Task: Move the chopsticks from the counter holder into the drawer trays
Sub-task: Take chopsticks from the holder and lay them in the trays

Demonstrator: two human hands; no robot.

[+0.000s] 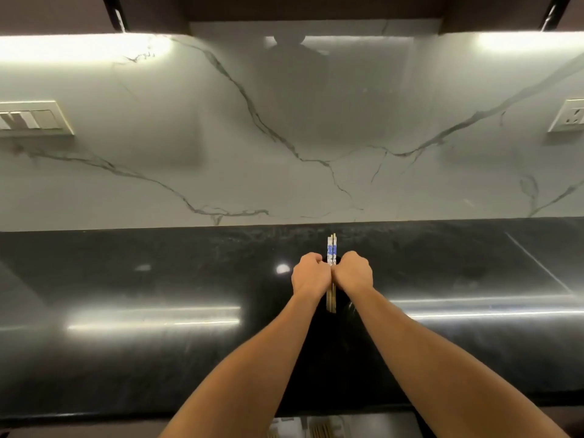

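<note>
1. At the very bottom edge, pale trays (286, 427) are peeking out from under the bench front. They are too cropped to tell what is lying in them.
2. Two bare forearms are reaching forward over a glossy black bench (158, 279) and meeting near its middle.
3. The left hand (311, 273) and right hand (354, 271) are sitting side by side, backs up and touching. The fingers (313, 258) of both are curling tightly round one bundle of chopsticks (331, 256) between them.
4. The chopsticks are pointing away from the person. Their blue-and-white patterned ends are sticking out beyond the hands, and their plain tan ends are showing between the wrists.
5. Behind the bench, a grey-veined marble wall (316, 137) is rising, carrying a switch plate (33, 118) on the left and a socket (568, 116) on the right.
6. Light strips (82, 47) are glowing under dark cabinets at the top.
</note>
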